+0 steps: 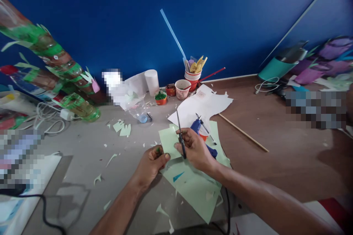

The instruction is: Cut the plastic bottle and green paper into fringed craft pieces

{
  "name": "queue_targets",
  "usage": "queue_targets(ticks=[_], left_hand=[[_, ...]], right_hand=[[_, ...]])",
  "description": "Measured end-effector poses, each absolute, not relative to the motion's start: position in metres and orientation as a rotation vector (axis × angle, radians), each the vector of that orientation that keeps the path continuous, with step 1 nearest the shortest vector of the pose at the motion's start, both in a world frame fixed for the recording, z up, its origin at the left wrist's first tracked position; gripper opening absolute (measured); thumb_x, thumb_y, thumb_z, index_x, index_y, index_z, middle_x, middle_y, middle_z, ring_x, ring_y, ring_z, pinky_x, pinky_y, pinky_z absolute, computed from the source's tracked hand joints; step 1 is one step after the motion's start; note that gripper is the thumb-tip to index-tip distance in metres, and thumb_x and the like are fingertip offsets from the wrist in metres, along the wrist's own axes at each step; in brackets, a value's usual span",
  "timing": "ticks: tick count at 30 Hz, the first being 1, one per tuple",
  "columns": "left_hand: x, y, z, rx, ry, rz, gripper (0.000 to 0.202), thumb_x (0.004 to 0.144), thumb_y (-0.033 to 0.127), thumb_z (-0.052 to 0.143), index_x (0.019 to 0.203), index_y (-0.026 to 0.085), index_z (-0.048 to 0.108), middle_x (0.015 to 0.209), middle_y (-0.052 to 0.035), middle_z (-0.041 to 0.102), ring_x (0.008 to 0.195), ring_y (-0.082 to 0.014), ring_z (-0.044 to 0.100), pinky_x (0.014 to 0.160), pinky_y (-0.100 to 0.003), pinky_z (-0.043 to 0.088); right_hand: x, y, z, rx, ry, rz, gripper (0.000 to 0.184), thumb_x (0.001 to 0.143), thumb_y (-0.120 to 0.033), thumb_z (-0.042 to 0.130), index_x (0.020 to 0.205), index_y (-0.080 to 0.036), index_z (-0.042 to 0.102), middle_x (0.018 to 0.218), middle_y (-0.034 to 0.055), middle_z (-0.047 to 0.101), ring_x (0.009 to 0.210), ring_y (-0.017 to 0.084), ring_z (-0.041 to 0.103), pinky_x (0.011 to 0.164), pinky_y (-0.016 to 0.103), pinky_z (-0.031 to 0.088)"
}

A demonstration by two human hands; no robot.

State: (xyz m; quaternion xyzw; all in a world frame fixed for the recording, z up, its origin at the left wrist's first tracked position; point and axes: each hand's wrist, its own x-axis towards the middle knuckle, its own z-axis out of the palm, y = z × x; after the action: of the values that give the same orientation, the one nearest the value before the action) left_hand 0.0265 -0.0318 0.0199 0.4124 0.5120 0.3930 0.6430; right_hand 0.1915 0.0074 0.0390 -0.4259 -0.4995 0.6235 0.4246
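My left hand [154, 161] pinches the lower left edge of a small pale green paper piece [168, 139] between thumb and fingers. In my right hand [195, 148] is a pair of scissors [180, 136], its blades pointing up and away beside the paper's right part. Whether the blades are touching the paper I cannot tell. Under both hands lies a larger pale green sheet [198, 191] with a small blue scrap [178, 177] on it. A blue glue gun [196, 125] rests behind my right hand, partly hidden by it.
Paper cups [182, 90], a green paint pot [160, 97] and a torn white sheet [205, 102] stand or lie at the back. A wooden stick [242, 132] lies to the right. Painted bottles [79, 106] and a white cable [49, 117] are on the left; paper scraps [125, 129] litter the table.
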Motion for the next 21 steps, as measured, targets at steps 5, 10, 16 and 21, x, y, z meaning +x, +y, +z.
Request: queue_targets(ticks=[5, 10, 16, 21], left_hand=[[0.030, -0.033, 0.029, 0.908, 1.175, 0.928, 0.039, 0.065, 0.049, 0.069, 0.067, 0.015, 0.050, 0.052, 0.0067, 0.038, 0.048, -0.0054, 0.026, 0.046, -0.020, 0.019], [0.028, -0.033, 0.029, 0.860, 1.078, 0.905, 0.036, 0.067, 0.047, 0.069, 0.072, 0.014, 0.055, 0.055, 0.0054, 0.040, 0.049, -0.0049, 0.025, 0.046, -0.020, 0.019], [0.026, -0.032, 0.018, 0.808, 1.063, 0.931, 0.032, 0.068, 0.042, 0.070, 0.076, 0.013, 0.057, 0.057, 0.0046, 0.041, 0.048, -0.0047, 0.026, 0.046, -0.020, 0.019], [0.026, -0.032, 0.015, 0.802, 1.124, 1.006, 0.029, 0.069, 0.040, 0.070, 0.076, 0.015, 0.057, 0.055, 0.0057, 0.039, 0.048, -0.0052, 0.025, 0.047, -0.021, 0.019]], right_hand=[[0.192, 0.006, 0.039, -1.065, -1.297, 1.586, 0.039, 0.066, -0.027, 0.069, 0.097, -0.019, 0.047, 0.061, -0.0076, 0.042, 0.054, 0.008, 0.040, 0.049, 0.020, 0.031], [0.192, 0.004, 0.036, -1.018, -1.302, 1.593, 0.037, 0.068, -0.026, 0.068, 0.097, -0.019, 0.047, 0.063, -0.0070, 0.043, 0.055, 0.008, 0.041, 0.051, 0.020, 0.032], [0.192, 0.005, 0.037, -1.012, -1.296, 1.636, 0.040, 0.067, -0.026, 0.069, 0.099, -0.019, 0.046, 0.063, -0.0073, 0.043, 0.054, 0.007, 0.039, 0.049, 0.020, 0.031], [0.193, 0.005, 0.039, -1.020, -1.338, 1.636, 0.038, 0.067, -0.026, 0.069, 0.098, -0.018, 0.047, 0.061, -0.0086, 0.038, 0.051, 0.007, 0.034, 0.047, 0.020, 0.028]])
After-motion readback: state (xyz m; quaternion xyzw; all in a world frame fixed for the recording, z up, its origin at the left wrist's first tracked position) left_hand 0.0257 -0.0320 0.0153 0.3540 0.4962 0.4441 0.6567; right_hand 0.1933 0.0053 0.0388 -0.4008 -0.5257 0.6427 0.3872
